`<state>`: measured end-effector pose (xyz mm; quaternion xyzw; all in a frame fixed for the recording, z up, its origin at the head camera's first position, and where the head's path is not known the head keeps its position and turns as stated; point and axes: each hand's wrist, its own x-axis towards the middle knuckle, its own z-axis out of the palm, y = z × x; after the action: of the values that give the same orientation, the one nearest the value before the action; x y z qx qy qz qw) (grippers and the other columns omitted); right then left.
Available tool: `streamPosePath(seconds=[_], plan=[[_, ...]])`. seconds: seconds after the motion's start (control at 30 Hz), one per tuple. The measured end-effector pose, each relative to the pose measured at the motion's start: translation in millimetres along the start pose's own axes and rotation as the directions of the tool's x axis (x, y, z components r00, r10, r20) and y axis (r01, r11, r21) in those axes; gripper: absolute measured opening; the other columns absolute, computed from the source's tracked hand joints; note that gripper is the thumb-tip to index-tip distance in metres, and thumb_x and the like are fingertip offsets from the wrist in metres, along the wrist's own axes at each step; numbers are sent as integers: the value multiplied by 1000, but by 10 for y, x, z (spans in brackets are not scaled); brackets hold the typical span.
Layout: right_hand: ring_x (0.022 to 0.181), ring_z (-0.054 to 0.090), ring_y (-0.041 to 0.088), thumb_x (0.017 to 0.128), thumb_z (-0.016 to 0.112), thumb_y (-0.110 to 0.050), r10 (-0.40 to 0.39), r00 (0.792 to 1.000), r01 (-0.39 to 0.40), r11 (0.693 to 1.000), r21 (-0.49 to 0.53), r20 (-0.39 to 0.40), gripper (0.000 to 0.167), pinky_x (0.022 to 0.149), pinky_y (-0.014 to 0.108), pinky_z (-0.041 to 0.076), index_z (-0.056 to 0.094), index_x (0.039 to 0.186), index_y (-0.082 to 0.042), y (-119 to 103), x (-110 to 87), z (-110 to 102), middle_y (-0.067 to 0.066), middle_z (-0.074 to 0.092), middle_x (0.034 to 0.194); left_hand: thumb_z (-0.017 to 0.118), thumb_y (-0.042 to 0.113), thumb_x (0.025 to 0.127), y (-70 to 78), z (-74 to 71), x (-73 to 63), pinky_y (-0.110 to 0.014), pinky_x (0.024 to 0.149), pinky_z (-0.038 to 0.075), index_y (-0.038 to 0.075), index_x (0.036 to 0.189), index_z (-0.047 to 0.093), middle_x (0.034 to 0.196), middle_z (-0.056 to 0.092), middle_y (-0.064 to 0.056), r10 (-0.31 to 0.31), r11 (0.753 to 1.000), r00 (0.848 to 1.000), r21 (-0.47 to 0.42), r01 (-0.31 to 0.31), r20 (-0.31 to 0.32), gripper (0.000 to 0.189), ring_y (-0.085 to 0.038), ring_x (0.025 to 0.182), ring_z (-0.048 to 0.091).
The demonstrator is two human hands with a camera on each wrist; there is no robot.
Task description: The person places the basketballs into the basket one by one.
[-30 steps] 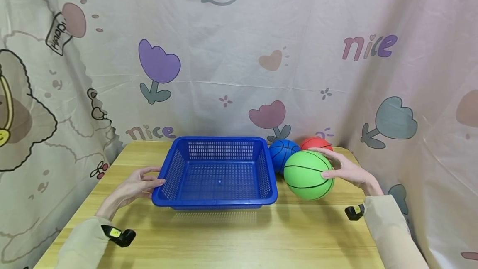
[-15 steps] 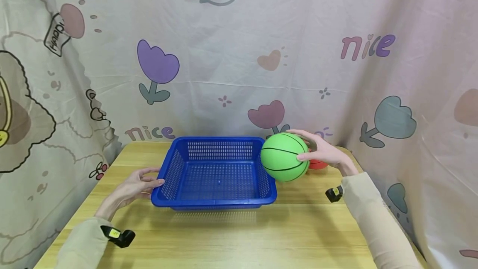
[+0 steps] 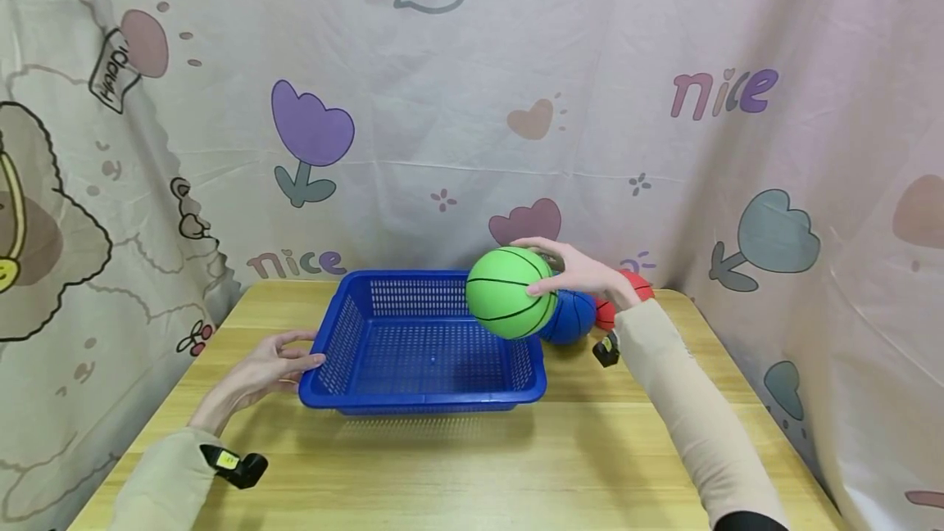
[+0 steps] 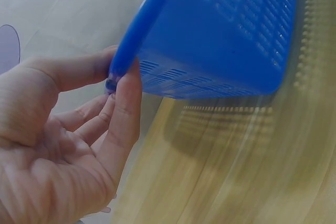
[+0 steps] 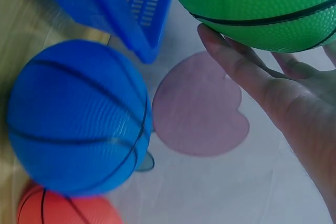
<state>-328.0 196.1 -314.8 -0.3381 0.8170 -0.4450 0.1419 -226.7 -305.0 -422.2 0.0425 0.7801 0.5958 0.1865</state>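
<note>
A blue plastic basket (image 3: 424, 399) with slotted walls stands on the wooden table. My left hand (image 3: 261, 369) pinches its left rim; in the left wrist view, thumb and fingers of the left hand (image 4: 68, 145) close around the rim's edge. My right hand (image 3: 583, 270) grips a green toy basketball (image 3: 503, 292) from its right side, holding it up over the basket's right wall. Black lines and a pebbled skin mark the green ball (image 5: 257, 3) in the right wrist view, where part of it runs out of frame.
Right of the basket, a blue toy basketball (image 3: 572, 319) sits on the table (image 3: 442, 474), partly behind the green one. A red toy basketball (image 3: 642, 285) lies beside it, partly covered by the right wrist. A printed curtain (image 3: 442, 105) hangs behind the table and at both sides.
My right hand has carried the green ball left and upward, from in front of the blue and red balls to over the basket's right wall. The left hand and basket stay put.
</note>
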Motion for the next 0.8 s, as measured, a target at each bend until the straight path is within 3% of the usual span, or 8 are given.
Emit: streamPosePath(seconds=[0.47,0.8], plan=[[125,60,29,84,79,-23,124,991,-128,988,92,48,81,92,40,58,39,154,-27,-54,656,339,11,50,147,63,20,100,12,4,5,-38,79,63,-8,156,15,116,67,-13,-11,1000,1000,-3,11,-4,78,-20,88,75],[128,58,31,86,77,-17,168,984,-179,957,230,66,78,92,42,59,39,154,-27,-11,982,627,11,47,149,63,20,100,20,5,1,-38,78,63,-8,155,15,115,67,-13,-8,1000,1000,-9,8,4,78,-20,88,75]])
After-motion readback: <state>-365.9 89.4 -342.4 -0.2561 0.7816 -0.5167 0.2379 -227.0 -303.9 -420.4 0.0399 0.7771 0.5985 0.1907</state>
